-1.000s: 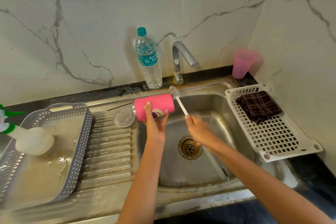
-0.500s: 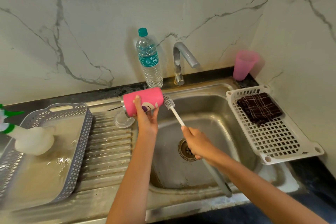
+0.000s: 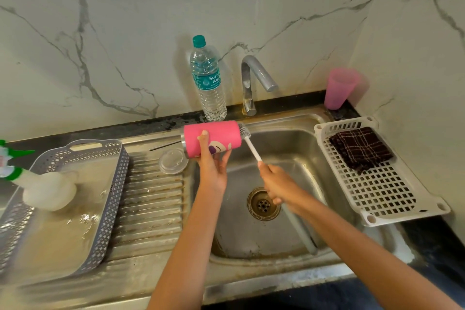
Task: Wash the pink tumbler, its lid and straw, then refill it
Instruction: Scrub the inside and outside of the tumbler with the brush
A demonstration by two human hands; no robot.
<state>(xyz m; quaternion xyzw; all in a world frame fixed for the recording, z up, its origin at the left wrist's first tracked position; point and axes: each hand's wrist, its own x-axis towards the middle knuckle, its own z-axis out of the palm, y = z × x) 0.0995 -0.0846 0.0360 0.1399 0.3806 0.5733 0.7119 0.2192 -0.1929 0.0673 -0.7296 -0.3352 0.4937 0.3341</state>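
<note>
My left hand (image 3: 212,158) grips the pink tumbler (image 3: 219,134), which lies sideways above the sink's left edge with its metal rim pointing left. In my right hand (image 3: 278,182) is the white handle of a bottle brush (image 3: 249,142). Its bristle head touches the tumbler's right end, the base. A clear round lid (image 3: 173,161) lies flat on the draining board just left of the tumbler. Behind the lid rests a thin metal straw (image 3: 164,145).
A water bottle (image 3: 208,83) and the tap (image 3: 254,80) stand behind the steel sink (image 3: 289,241). A pink cup (image 3: 339,88) sits in the back right corner. A white rack (image 3: 377,184) with a dark cloth (image 3: 359,148) spans the sink's right side. A grey basket (image 3: 75,209) holds a spray bottle (image 3: 47,189) at left.
The tumbler shifted left, then came back a little to the right. The brush head followed it and now touches the tumbler's base. The right hand rose slightly.
</note>
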